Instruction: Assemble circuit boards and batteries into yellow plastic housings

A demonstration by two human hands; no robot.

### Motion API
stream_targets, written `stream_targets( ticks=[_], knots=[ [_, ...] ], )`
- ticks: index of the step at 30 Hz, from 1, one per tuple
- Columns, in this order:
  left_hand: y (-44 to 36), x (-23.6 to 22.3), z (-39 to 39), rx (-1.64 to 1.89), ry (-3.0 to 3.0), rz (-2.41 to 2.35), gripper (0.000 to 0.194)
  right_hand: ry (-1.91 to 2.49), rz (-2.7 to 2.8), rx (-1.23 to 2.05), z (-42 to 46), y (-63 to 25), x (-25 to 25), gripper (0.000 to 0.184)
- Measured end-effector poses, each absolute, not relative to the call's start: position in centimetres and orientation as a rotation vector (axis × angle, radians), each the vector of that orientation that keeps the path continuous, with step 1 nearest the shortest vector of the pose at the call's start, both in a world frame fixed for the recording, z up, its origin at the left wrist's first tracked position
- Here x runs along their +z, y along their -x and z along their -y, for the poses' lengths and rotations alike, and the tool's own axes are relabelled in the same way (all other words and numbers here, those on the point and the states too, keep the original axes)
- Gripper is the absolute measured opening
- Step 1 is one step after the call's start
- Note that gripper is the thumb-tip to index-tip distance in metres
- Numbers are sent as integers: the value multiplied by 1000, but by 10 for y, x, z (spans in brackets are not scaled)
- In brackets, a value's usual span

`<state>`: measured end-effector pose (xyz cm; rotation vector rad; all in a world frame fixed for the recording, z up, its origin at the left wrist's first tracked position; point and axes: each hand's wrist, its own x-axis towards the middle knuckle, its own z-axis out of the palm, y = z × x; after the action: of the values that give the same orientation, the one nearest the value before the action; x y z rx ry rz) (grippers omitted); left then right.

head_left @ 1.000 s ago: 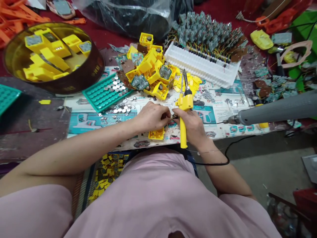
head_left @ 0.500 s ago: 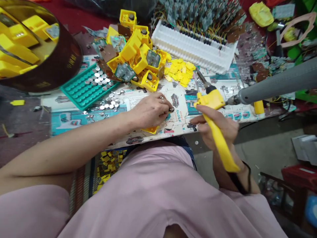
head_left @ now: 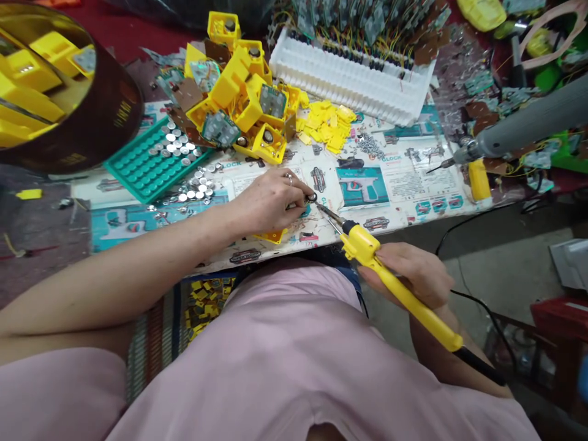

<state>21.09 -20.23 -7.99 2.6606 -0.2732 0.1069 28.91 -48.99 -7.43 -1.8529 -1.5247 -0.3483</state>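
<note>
My right hand is wrapped round a yellow soldering iron, its black cord trailing back along the forearm. The iron's metal tip points left and meets, or nearly meets, a small round dark-rimmed part. My left hand pinches that part at its fingertips, a ring on one finger. Partly hidden below the left hand, a yellow plastic housing lies at the table's front edge. Whatever else is under the left palm cannot be made out.
A grey electric screwdriver hangs in from the right. Beyond the hands are piled yellow housings, yellow chips, a white rack of wired boards, and a teal tray with silver discs. A brown tin stands left.
My right hand has swung the soldering iron down and left, away from the screwdriver, bringing its tip to the round part. My left hand keeps its pinch. The whole view has shifted slightly.
</note>
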Motion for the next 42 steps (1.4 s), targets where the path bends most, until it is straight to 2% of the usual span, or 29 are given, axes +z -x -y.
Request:
stream_targets(
  ticks=[6, 16, 21, 28, 33, 37, 40, 42],
  knots=[
    [-211, -81, 203, 103, -2654, 260, 18, 1761, 1679, -479, 474, -295, -65, 21],
    [-212, -79, 202, 61, -2651, 239, 17, 1918, 1933, -332, 477, -296, -40, 21],
    [-212, -76, 203, 25, -2654, 203, 18, 1856, 1977, -377, 470, -302, -33, 15],
    [-211, -76, 203, 29, -2658, 187, 17, 1692, 1945, -490, 463, -309, -40, 21],
    [-208, -75, 203, -2, -2629, 173, 15, 1788, 1999, -458, 459, -310, -35, 13],
    [-207, -75, 202, -34, -2609, 176, 16, 1745, 1992, -476, 463, -312, -34, 14],
    [-206, -76, 199, -58, -2606, 198, 17, 1755, 1761, -517, 476, -312, -42, 19],
    [-204, -75, 198, -39, -2610, 230, 19, 1772, 1573, -596, 490, -311, -53, 30]
  ],
)
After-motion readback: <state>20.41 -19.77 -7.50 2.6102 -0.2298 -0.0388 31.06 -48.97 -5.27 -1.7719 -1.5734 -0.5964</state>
